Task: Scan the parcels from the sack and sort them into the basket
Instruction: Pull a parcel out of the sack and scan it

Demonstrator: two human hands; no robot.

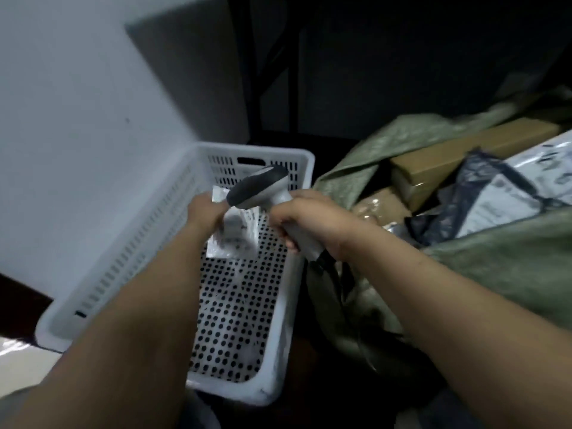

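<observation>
My left hand (205, 212) holds a small clear-and-white plastic parcel (235, 235) above the white perforated basket (123, 239). My right hand (305, 221) grips the handle of a grey and black barcode scanner (263, 185); its head points left, right over the parcel. The green woven sack (501, 264) lies open to the right. Inside it I see brown cardboard boxes (445, 159) and grey and dark poly mailers (507, 196). The picture is blurred, so the parcel's label is unreadable.
A white wall (77, 103) stands behind the basket on the left. Dark shelving (278, 72) fills the background. The scanner's black cable (328, 267) hangs down between basket and sack. A pale floor patch (18, 354) shows at the lower left.
</observation>
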